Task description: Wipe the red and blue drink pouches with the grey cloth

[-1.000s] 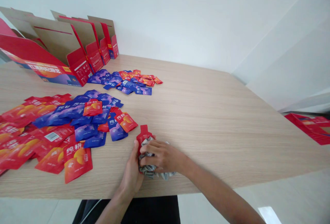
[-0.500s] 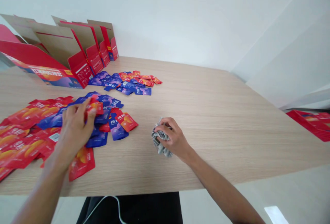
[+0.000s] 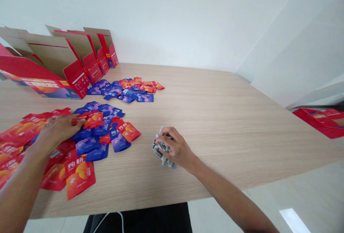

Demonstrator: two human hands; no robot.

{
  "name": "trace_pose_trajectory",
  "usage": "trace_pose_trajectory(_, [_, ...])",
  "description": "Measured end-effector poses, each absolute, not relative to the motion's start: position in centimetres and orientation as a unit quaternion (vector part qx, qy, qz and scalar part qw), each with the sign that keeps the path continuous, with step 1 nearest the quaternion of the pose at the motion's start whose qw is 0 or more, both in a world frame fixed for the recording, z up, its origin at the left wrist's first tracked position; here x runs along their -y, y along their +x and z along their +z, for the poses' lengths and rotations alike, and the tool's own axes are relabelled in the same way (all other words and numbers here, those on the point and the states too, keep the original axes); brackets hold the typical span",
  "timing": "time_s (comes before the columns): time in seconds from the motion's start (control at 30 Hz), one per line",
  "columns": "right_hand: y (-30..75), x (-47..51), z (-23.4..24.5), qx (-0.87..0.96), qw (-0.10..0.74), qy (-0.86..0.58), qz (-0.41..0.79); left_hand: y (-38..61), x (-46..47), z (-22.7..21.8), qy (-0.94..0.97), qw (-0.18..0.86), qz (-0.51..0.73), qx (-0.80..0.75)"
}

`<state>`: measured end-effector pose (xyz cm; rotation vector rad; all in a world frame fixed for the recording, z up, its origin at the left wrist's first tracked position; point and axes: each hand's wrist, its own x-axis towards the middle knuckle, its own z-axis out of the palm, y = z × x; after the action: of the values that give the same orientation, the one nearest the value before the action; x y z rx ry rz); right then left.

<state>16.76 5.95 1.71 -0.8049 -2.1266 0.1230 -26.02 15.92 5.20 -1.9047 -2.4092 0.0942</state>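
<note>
In the head view, the right hand has thumb and fingers clamped on the striped cloth, as half a second ago. Well left of the cloth, the left hand has shifted farther left, low over the pile of red and blue pouches; a small red pouch shows at its fingertips, though I cannot tell whether they grip it. Open cartons stand beyond the cloth, leftward.

An indoor workspace, apparently a packing station: open printed cartons stand at the left end of a pale wood-grain counter, red and blue pouches lie heaped before them, a white wall rises behind and light tiled floor shows below.
</note>
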Motion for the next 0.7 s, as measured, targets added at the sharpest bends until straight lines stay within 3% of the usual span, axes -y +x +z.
trace_pose_trajectory(0.1, [16.7, -5.8, 1.8, 0.849, 0.422, -0.315, 0.047, -25.0, -16.0, 6.3, -0.613, 0.016, 0.107, 0.783])
trace_pose_trajectory(0.27, [16.7, -5.7, 1.9, 0.852, 0.419, -0.309, 0.043, -20.4, -18.3, 7.0, -0.668, 0.037, 0.089, 0.738])
trace_pose_trajectory(0.47, [17.0, -6.2, 1.7, 0.856, 0.412, -0.309, 0.04, -9.4, -25.2, 3.7, -0.816, 0.013, 0.049, 0.576])
trace_pose_trajectory(0.7, [17.3, -7.2, 1.2, 0.865, 0.384, -0.323, 0.025, -2.8, -30.1, 0.5, -0.813, 0.029, -0.02, 0.582])
